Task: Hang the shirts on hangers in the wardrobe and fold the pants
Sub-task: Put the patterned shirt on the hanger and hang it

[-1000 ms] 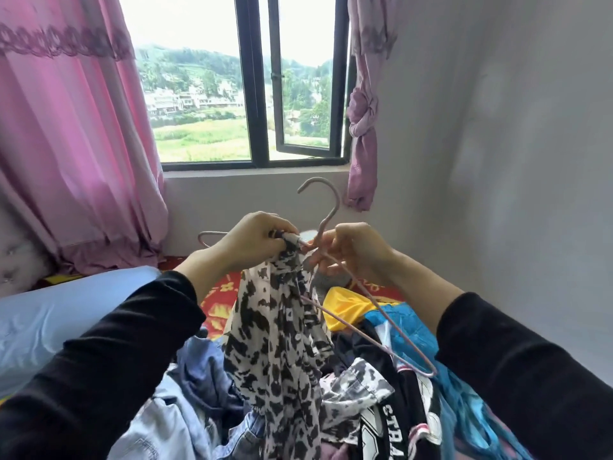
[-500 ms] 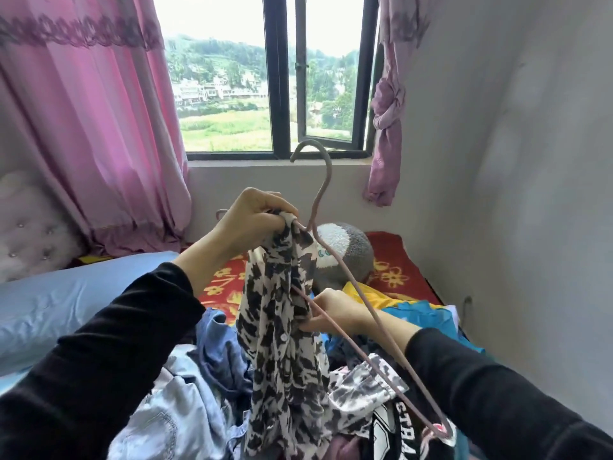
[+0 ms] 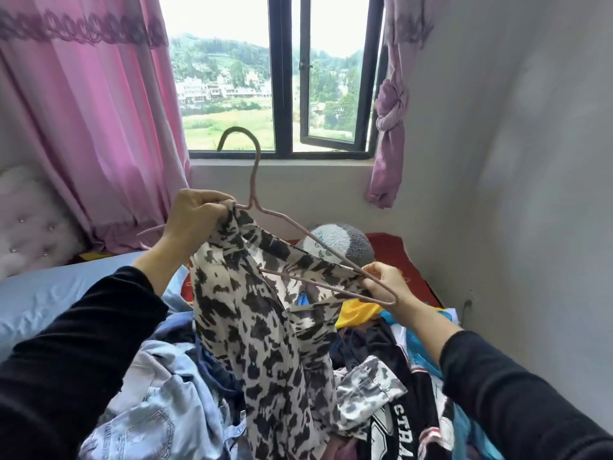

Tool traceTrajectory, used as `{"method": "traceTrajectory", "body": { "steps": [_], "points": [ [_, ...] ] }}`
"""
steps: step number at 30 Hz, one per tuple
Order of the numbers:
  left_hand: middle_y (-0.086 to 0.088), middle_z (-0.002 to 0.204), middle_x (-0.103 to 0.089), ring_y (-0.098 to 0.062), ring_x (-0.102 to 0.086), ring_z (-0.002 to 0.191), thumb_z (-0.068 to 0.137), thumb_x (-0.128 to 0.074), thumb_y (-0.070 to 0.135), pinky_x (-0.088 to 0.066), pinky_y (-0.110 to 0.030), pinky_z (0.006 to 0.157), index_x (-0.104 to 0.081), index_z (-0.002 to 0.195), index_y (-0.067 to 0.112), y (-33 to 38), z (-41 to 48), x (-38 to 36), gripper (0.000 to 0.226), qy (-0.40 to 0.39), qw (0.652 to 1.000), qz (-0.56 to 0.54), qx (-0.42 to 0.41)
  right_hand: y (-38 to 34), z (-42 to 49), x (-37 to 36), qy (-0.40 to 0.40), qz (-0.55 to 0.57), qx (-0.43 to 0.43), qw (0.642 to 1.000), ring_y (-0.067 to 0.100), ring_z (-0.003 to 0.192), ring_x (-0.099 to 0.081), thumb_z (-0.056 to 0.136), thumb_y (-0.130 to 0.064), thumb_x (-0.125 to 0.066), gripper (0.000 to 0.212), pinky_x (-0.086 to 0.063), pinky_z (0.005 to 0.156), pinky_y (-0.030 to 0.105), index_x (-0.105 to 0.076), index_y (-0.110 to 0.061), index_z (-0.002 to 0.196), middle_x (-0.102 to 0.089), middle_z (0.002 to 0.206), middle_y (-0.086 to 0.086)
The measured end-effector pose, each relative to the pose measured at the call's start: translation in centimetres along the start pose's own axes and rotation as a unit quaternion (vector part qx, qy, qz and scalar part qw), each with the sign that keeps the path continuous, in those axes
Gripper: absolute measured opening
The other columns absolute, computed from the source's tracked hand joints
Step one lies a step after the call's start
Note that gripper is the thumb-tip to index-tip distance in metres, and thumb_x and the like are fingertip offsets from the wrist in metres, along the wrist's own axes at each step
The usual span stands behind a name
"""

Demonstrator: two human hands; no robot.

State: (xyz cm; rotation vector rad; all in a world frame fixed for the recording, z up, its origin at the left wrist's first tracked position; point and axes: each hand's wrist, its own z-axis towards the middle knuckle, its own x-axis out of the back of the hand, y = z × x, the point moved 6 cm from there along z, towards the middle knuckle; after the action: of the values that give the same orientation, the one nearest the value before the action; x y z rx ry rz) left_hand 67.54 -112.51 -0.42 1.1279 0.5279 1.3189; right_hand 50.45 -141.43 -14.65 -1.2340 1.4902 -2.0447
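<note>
A black-and-cream animal-print shirt (image 3: 262,327) hangs over a thin pink wire hanger (image 3: 282,219) held up above the bed. My left hand (image 3: 195,217) grips the shirt's collar together with the hanger's left arm, just left of the hook. My right hand (image 3: 384,282) pinches the shirt's fabric against the hanger's right end. The hook points up and to the left in front of the window. Most of the shirt drapes down between my arms onto a pile of clothes (image 3: 398,393).
The pile on the bed holds light denim jeans (image 3: 156,403), a black printed top (image 3: 398,426), and yellow and blue garments. A grey plush toy (image 3: 345,244) lies beyond. Pink curtains (image 3: 89,121) flank the window; a white wall stands to the right.
The hanger swung from steeply tilted to nearly level and rose. My right hand slid from the shirt's middle out to the hanger's right end, spreading the shirt. My left hand kept its grip.
</note>
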Motion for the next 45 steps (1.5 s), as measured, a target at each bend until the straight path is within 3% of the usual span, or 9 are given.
{"method": "traceTrajectory", "body": {
  "steps": [6, 11, 16, 22, 26, 31, 38, 42, 45],
  "points": [
    [0.018, 0.065, -0.068, -0.009, -0.062, 0.065, 0.076, -0.062, 0.024, -0.049, -0.021, 0.066, -0.078, 0.085, 0.026, -2.0, 0.0, 1.1, 0.018, 0.134, 0.99, 0.045, -0.002, -0.2, 0.3, 0.6, -0.03, 0.063, -0.01, 0.997, 0.014, 0.059, -0.049, 0.091, 0.002, -0.053, 0.01, -0.045, 0.047, 0.019, -0.061, 0.007, 0.094, -0.049, 0.074, 0.01],
    [-0.004, 0.087, -0.065, -0.017, -0.059, 0.081, 0.087, -0.062, 0.02, -0.046, -0.024, 0.083, -0.077, 0.097, 0.016, -2.5, -0.1, 1.2, 0.018, 0.161, 0.979, 0.113, -0.044, -0.6, 1.3, 1.1, -0.026, 0.085, -0.066, 0.994, 0.014, 0.054, -0.045, 0.094, 0.001, -0.048, 0.017, -0.045, 0.042, 0.021, -0.059, -0.001, 0.081, -0.044, 0.066, 0.007],
    [0.001, 0.078, -0.057, -0.011, -0.051, 0.074, 0.09, -0.06, 0.02, -0.033, -0.007, 0.069, -0.076, 0.096, 0.016, -3.3, -0.6, 1.1, 0.018, 0.158, 0.972, 0.161, -0.059, -0.6, 1.3, 0.8, -0.055, 0.248, -0.152, 0.955, 0.021, 0.068, -0.06, 0.096, 0.001, -0.042, 0.022, -0.057, 0.053, 0.029, -0.062, 0.001, 0.09, -0.062, 0.079, 0.014],
    [0.002, 0.08, -0.056, -0.011, -0.049, 0.071, 0.09, -0.056, 0.016, -0.03, -0.014, 0.065, -0.072, 0.083, 0.02, -3.9, -1.4, 0.1, 0.018, 0.113, 0.968, 0.209, -0.08, -0.3, 1.3, 0.5, -0.024, 0.321, -0.245, 0.914, 0.023, 0.066, -0.052, 0.089, 0.0, -0.037, 0.017, -0.047, 0.072, 0.04, -0.054, -0.005, 0.088, -0.052, 0.077, 0.012],
    [0.003, 0.078, -0.063, -0.02, -0.056, 0.075, 0.084, -0.051, 0.026, -0.038, -0.029, 0.067, -0.061, 0.075, 0.027, -3.4, -1.6, -2.0, 0.013, 0.032, 0.98, 0.192, -0.047, -0.7, 1.5, 0.4, 0.11, 0.374, -0.236, 0.89, 0.022, 0.067, -0.044, 0.086, 0.0, -0.031, 0.018, -0.046, 0.048, 0.026, -0.044, -0.01, 0.078, -0.043, 0.08, 0.009],
    [0.01, 0.066, -0.067, -0.013, -0.065, 0.069, 0.077, -0.055, 0.063, -0.05, -0.033, 0.069, -0.066, 0.072, 0.029, -2.5, -2.3, -3.5, 0.036, -0.058, 0.986, 0.152, -0.042, -0.1, 1.9, 1.0, 0.164, 0.323, -0.189, 0.913, 0.02, 0.059, -0.041, 0.085, 0.002, -0.034, 0.022, -0.041, 0.045, 0.029, -0.045, -0.01, 0.071, -0.044, 0.072, 0.007],
    [0.009, 0.061, -0.067, -0.001, -0.061, 0.052, 0.082, -0.068, 0.048, -0.047, -0.02, 0.057, -0.068, 0.068, 0.025, -2.5, -1.4, -2.3, 0.027, -0.026, 0.994, 0.095, -0.04, 0.3, 1.2, 3.9, 0.152, -0.124, -0.049, 0.979, 0.03, 0.074, -0.052, 0.091, -0.012, -0.05, 0.022, -0.033, 0.062, 0.033, -0.056, -0.004, 0.072, -0.057, 0.071, 0.011],
    [0.018, 0.061, -0.066, 0.002, -0.061, 0.055, 0.079, -0.068, 0.053, -0.041, -0.006, 0.054, -0.066, 0.065, 0.027, -2.7, -1.6, -2.7, 0.029, -0.054, 0.984, 0.155, -0.062, 0.1, 1.3, 4.6, 0.152, -0.08, -0.079, 0.982, 0.029, 0.069, -0.053, 0.088, -0.014, -0.054, 0.024, -0.036, 0.059, 0.03, -0.06, -0.003, 0.067, -0.058, 0.068, 0.011],
    [0.014, 0.06, -0.065, 0.0, -0.061, 0.059, 0.078, -0.068, 0.053, -0.043, -0.016, 0.059, -0.066, 0.067, 0.03, -2.6, -1.6, -3.2, 0.026, -0.062, 0.974, 0.204, -0.083, -1.4, 1.3, 4.3, 0.135, 0.059, -0.09, 0.985, 0.017, 0.048, -0.042, 0.083, -0.003, -0.056, 0.035, -0.032, 0.045, 0.024, -0.046, -0.013, 0.051, -0.046, 0.048, -0.001]
  ]
}}
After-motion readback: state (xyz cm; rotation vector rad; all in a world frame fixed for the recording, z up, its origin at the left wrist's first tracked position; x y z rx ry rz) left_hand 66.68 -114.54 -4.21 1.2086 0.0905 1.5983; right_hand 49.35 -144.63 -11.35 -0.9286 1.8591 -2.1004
